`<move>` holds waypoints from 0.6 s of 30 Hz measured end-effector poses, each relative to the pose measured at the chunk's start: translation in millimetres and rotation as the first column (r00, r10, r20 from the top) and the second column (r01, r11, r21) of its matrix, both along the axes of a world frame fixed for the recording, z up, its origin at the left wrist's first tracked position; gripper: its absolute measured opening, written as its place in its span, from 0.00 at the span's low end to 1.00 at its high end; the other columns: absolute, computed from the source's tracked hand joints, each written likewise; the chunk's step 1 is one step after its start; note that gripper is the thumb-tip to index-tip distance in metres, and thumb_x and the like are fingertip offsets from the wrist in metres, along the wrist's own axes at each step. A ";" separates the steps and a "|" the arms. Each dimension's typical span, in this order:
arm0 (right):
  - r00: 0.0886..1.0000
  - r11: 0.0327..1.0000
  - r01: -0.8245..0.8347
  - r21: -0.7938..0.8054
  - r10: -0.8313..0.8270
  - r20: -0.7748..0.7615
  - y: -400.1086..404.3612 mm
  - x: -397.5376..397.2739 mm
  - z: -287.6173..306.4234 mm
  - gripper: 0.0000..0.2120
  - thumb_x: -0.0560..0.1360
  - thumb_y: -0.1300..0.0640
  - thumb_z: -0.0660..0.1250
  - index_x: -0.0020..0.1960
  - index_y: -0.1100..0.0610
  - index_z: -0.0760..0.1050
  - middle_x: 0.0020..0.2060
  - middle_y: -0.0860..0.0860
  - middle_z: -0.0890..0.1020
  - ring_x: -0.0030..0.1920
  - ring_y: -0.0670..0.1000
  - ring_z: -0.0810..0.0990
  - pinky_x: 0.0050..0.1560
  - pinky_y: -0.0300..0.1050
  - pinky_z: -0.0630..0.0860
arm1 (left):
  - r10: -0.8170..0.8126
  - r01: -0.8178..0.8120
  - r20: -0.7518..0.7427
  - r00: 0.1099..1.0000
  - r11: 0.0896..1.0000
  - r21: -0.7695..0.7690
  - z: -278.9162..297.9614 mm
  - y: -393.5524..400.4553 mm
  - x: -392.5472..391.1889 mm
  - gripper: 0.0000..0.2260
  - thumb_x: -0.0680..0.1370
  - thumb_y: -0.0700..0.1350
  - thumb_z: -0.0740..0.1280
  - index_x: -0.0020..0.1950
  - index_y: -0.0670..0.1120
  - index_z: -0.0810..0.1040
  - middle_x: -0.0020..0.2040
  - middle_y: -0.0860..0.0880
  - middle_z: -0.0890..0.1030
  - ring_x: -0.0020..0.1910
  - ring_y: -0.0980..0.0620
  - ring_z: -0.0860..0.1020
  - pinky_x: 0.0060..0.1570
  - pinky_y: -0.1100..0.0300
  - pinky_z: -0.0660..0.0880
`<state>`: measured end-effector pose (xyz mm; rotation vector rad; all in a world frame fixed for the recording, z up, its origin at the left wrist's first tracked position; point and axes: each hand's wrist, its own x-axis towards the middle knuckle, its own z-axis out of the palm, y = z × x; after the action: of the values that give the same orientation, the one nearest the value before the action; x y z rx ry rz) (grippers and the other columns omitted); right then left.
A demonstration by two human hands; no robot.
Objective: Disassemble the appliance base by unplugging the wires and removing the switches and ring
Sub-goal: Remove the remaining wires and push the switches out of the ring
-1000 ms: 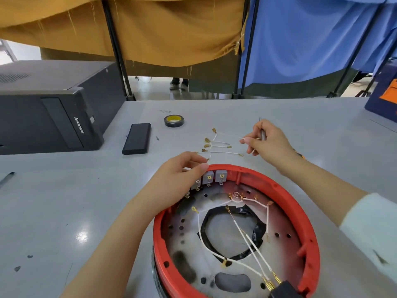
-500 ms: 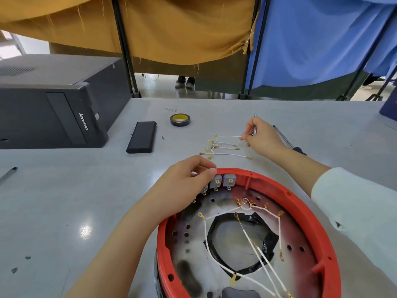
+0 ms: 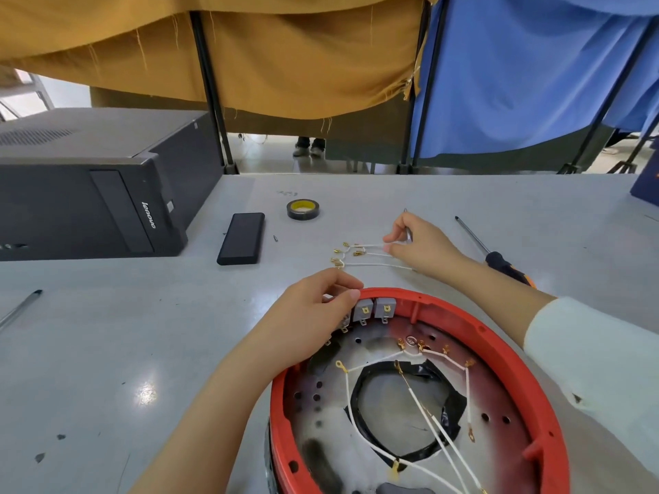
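The round appliance base (image 3: 499, 336) with a red rim lies upside down at the near edge. Grey switches (image 3: 374, 310) sit in a row along its far inner wall. White wires (image 3: 424, 415) with brass terminals cross its inside around a black ring (image 3: 360, 397). My left hand (image 3: 306, 315) curls over the rim and grips the leftmost switches. My right hand (image 3: 420, 246) holds a thin metal tool and pinches a white wire among the removed wires (image 3: 360, 256) lying on the table beyond the base.
A screwdriver (image 3: 499, 258) lies right of my right hand. A roll of tape (image 3: 303, 209) and a black flat box (image 3: 242, 238) lie farther back. A black computer case (image 3: 92, 187) fills the left. A pen (image 3: 21, 306) lies near the left edge.
My right hand has moved away from the base and down to the pile of loose wires with a wire. My left hand has stayed on the switches.
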<state>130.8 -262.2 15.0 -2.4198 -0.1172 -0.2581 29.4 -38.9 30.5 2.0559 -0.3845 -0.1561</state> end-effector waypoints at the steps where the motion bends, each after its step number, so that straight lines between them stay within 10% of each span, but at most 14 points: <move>1: 1.000 1.000 -0.025 0.010 0.025 -0.002 1.3 -9.6 0.1 0.10 0.73 0.55 0.70 0.41 0.48 0.69 0.49 0.49 0.81 0.46 0.51 0.77 0.44 0.41 0.71 | 0.000 0.000 0.003 1.000 1.000 0.003 -0.2 -0.1 0.7 0.06 0.79 0.51 0.62 0.52 0.59 0.77 0.46 0.61 0.80 0.44 0.66 0.76 0.36 0.77 0.70; 7: 0.989 0.990 -0.129 0.059 0.133 -0.063 1.2 -75.2 17.5 0.11 0.74 0.51 0.71 0.38 0.51 0.69 0.36 0.44 0.80 0.36 0.39 0.77 0.38 0.30 0.70 | -0.099 0.101 -0.048 0.994 0.994 0.043 1.4 2.5 -1.2 0.16 0.81 0.51 0.59 0.69 0.58 0.66 0.56 0.61 0.77 0.54 0.61 0.76 0.47 0.74 0.71; 9: 0.968 0.982 -0.167 0.083 0.180 -0.177 -3.0 -91.7 33.9 0.13 0.74 0.50 0.70 0.38 0.53 0.68 0.36 0.46 0.81 0.38 0.46 0.79 0.43 0.42 0.74 | -0.091 0.094 -0.035 0.995 0.991 0.092 3.0 3.9 -3.5 0.15 0.81 0.51 0.58 0.68 0.58 0.66 0.54 0.61 0.77 0.52 0.59 0.77 0.41 0.79 0.69; 18: 0.971 0.876 -0.158 -0.456 0.053 -0.235 -10.6 -134.9 54.2 0.14 0.74 0.49 0.69 0.39 0.47 0.63 0.33 0.44 0.70 0.32 0.42 0.68 0.32 0.41 0.61 | 0.032 -0.031 -0.002 0.999 0.990 0.138 9.9 12.3 1.6 0.13 0.82 0.47 0.57 0.65 0.54 0.72 0.49 0.54 0.78 0.40 0.59 0.74 0.31 0.80 0.67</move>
<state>-4.0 -272.8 69.2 -2.8972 -0.2378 0.1029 31.0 -26.6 40.4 2.1962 -0.3463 -0.1721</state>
